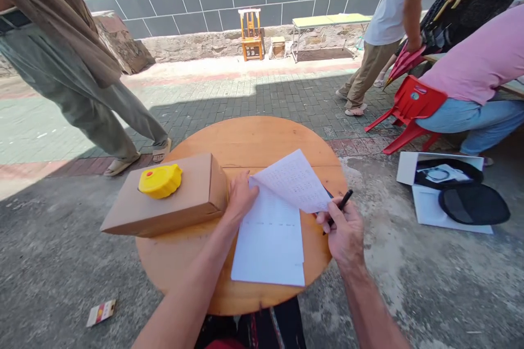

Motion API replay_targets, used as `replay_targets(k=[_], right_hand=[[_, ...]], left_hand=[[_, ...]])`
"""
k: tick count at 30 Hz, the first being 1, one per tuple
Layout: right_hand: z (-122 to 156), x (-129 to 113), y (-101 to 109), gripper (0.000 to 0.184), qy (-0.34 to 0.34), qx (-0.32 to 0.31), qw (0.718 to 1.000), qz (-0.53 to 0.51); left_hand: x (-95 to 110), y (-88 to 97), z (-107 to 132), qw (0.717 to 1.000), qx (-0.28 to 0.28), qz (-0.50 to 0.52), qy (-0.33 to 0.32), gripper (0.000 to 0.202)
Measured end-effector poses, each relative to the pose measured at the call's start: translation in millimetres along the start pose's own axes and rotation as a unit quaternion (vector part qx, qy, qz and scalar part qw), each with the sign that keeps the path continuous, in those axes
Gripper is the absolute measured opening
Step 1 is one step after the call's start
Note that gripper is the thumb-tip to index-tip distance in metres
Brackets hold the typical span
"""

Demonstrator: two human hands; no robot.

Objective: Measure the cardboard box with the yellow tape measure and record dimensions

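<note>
A stack of white paper sheets (268, 245) lies on the round wooden table (257, 139) in front of me. My left hand (241, 196) grips the stack's upper left corner, thumb over the paper. Between thumb and fingers, my right hand (346, 232) pinches the corner of a lifted sheet (292, 182) covered in small writing. That sheet is folded back toward the upper right. A black pen (347, 198) is also held in the right hand, pointing up and to the right. Just left of my left hand sits a closed cardboard box (184, 185), topped by a yellow plastic object with a red button (160, 181).
A person (82, 65) walks at the left; others are at the right, one seated on a red plastic chair (417, 106). An opened white box (448, 191) with a black case lies on the ground. By the wall stand a wooden chair (251, 38) and a folding table (331, 20).
</note>
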State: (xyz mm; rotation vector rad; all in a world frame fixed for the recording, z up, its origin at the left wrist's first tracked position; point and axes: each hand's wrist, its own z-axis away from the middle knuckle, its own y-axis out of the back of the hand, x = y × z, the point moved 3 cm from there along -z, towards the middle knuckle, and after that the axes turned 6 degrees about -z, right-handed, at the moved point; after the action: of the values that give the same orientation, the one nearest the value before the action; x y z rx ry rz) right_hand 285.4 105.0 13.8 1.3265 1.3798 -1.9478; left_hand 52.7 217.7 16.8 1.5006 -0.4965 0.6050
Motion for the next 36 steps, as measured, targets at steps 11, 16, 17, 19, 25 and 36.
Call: replay_targets(k=[11,16,17,19,25,36], right_hand=[[1,12,4,0.026,-0.019,-0.010,0.999,-0.024],[5,9,5,0.027,-0.029,-0.038,0.998,-0.041],[7,7,5,0.026,-0.031,-0.053,0.997,-0.042],[15,3,6,0.023,-0.035,-0.098,0.994,-0.031],[50,-16,19,0.018,-0.038,-0.200,0.978,0.040],[101,-45,25,0.027,-0.063,-0.132,0.981,0.128]], left_hand=[[-2,5.7,13,0.961,-0.051,0.259,0.085,0.049],[0,14.3,26,0.936,-0.051,0.332,0.104,0.048],[0,16.8,30,0.932,-0.046,0.343,0.105,0.050],[0,21.7,42,0.925,-0.040,0.362,0.105,0.054],[-3,29.0,77,0.910,-0.047,0.397,0.106,0.053],[-9,23.6,97,0.874,-0.071,0.470,0.104,0.054]])
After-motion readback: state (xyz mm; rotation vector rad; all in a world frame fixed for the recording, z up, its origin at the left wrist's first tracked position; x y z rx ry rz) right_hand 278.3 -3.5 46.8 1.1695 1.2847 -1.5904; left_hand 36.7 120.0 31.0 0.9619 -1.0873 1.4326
